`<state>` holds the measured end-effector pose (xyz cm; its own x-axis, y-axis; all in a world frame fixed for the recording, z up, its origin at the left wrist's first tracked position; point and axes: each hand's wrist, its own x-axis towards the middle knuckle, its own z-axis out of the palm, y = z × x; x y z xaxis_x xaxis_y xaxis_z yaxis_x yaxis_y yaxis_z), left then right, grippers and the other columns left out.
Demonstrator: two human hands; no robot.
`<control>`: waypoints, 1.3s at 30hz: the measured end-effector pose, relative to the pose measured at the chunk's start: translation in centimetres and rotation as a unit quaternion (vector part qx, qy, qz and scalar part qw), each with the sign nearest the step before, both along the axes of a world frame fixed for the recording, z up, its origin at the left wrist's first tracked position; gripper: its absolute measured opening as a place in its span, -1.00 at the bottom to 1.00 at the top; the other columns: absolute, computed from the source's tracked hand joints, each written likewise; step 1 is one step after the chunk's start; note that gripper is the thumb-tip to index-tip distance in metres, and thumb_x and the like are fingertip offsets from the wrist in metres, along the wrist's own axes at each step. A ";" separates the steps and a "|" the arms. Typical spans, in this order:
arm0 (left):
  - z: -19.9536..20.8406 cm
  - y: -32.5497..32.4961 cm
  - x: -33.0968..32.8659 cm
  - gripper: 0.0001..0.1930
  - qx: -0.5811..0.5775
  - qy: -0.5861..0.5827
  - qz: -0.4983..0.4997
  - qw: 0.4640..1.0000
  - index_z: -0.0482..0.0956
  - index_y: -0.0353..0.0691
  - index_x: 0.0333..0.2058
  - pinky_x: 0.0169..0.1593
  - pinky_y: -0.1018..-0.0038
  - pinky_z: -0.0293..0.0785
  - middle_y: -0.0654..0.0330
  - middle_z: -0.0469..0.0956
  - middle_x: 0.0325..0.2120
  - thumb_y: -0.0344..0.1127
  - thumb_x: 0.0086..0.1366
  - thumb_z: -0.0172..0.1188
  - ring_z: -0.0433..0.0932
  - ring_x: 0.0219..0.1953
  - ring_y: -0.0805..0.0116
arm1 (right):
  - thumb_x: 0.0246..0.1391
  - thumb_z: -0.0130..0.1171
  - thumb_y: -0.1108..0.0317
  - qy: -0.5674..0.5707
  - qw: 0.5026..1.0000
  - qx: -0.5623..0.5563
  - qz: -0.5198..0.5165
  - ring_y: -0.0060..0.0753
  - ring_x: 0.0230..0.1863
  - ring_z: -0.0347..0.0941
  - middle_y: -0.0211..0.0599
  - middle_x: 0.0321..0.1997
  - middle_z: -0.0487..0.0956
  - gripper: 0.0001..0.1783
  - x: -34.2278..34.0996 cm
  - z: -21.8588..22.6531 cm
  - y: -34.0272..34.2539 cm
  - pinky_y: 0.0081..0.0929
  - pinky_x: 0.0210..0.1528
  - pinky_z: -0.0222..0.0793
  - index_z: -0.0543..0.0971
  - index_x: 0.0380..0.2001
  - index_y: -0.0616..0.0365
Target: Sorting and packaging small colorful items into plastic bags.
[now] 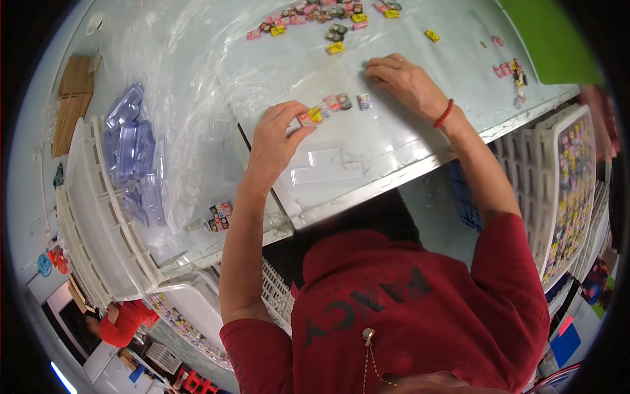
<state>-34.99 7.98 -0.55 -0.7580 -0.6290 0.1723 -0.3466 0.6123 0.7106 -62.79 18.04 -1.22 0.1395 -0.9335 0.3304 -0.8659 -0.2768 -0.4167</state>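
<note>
A short row of small printed blocks (332,104), pink, yellow, white and dark, lies on the pale work table (420,138). My left hand (275,134) is at the row's left end, its thumb and forefinger closed about a small pink-red block (305,120). Just past the row's right end sits a separate white-and-blue block (364,102). Beyond it my right hand (408,82), with a red bead bracelet at the wrist, hovers or rests with curled fingers together; what they hold, if anything, is hidden. Nearer me lies a clear moulded plastic tray (326,165).
A pile of similar blocks (321,13) spreads along the far side. Clear plastic film (190,85) and nested bluish trays (134,148) cover the left. Small clusters lie at right (508,69) and near left (220,217). White crates (567,190) stand by the table.
</note>
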 end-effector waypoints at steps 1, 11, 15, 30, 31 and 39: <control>-0.1 0.0 0.0 -0.68 -0.001 -0.001 -0.007 1.000 0.55 -0.26 -0.21 -0.10 0.34 0.44 0.14 0.56 -0.19 -0.44 0.01 0.35 0.51 -0.14 0.13 | -0.09 0.20 0.56 -0.002 1.000 0.003 -0.010 -0.14 -0.02 0.44 -0.26 -0.02 0.54 -0.70 0.0 -0.1 0.2 -0.33 -0.03 0.45 0.54 -0.20 0.19; 0.0 0.4 -0.6 -0.56 -0.064 0.001 -0.023 0.998 0.54 -0.26 -0.12 -0.02 0.31 0.42 0.15 0.53 -0.10 -0.39 -0.04 0.39 0.45 -0.06 0.12 | -0.18 0.33 0.52 -0.067 0.994 -0.020 -0.089 -0.18 -0.18 0.49 -0.28 -0.21 0.60 -0.63 3.3 -0.4 4.1 -0.34 -0.07 0.38 0.55 -0.20 0.14; -0.5 -0.1 -2.4 -0.45 -0.073 0.020 -0.078 0.994 0.51 -0.20 0.00 0.07 0.32 0.36 0.13 0.50 -0.03 -0.36 -0.05 0.40 0.40 0.02 0.12 | -0.20 0.36 0.47 -0.061 0.993 -0.050 -0.093 -0.20 -0.19 0.47 -0.29 -0.24 0.60 -0.51 3.8 -0.7 4.4 -0.32 -0.03 0.33 0.53 -0.09 0.13; 0.3 0.4 -1.4 -0.46 -0.052 0.003 -0.041 0.998 0.50 -0.13 0.03 0.08 0.33 0.37 0.08 0.50 -0.08 -0.33 0.01 0.38 0.42 0.04 0.11 | -0.24 0.40 0.41 -0.072 0.994 -0.010 -0.083 -0.19 -0.19 0.48 -0.26 -0.17 0.58 -0.37 4.2 -0.1 3.3 -0.34 -0.11 0.43 0.48 0.02 0.11; 0.0 0.4 -0.9 -0.47 -0.046 -0.020 -0.030 0.998 0.50 -0.14 0.03 0.08 0.34 0.37 0.08 0.51 -0.08 -0.32 0.02 0.37 0.43 0.03 0.12 | -0.24 0.40 0.41 -0.073 0.994 -0.010 -0.083 -0.19 -0.19 0.48 -0.26 -0.17 0.58 -0.37 4.3 -0.2 3.2 -0.34 -0.11 0.43 0.48 0.02 0.11; -0.4 0.9 -1.6 -0.49 -0.014 -0.010 -0.026 1.000 0.49 -0.21 0.01 0.01 0.32 0.39 0.08 0.55 -0.16 -0.37 0.02 0.36 0.45 -0.05 0.10 | -0.18 0.36 0.34 -0.011 0.998 -0.049 -0.049 -0.21 -0.17 0.52 -0.29 -0.11 0.55 -0.44 5.3 -0.3 2.0 -0.37 -0.17 0.48 0.51 0.00 0.06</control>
